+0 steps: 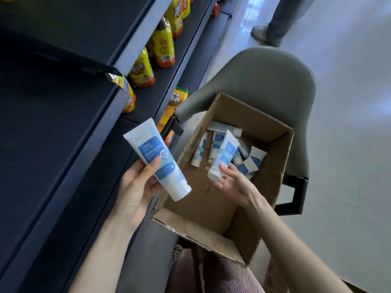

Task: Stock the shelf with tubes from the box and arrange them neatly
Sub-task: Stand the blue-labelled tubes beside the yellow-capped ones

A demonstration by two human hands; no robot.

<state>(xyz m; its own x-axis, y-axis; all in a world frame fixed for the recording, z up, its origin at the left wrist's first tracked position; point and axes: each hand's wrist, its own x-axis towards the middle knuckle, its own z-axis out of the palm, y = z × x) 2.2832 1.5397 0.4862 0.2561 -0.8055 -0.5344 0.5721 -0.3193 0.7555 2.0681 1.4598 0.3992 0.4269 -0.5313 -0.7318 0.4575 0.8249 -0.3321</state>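
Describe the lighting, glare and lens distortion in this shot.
Head view: wide-angle distortion tilts and bows the shelf edge; pale glare washes the floor on the right; the shelf interior is deep in shadow; the larger tube, smaller tube and box look fairly sharp.

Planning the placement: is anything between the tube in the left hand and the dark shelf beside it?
Nothing visible. The tube in the left hand sits just off the shelf edge; the nearest yellow snack bag stands farther along.

Shop aisle, dark tiered shelves (pixel 53 144), yellow snack bags (pixel 163 45) lined in rows along them, open cardboard box (pixel 264 187) of identical blue-white tubes (pixel 255 159), pale glossy floor (pixel 349 123)
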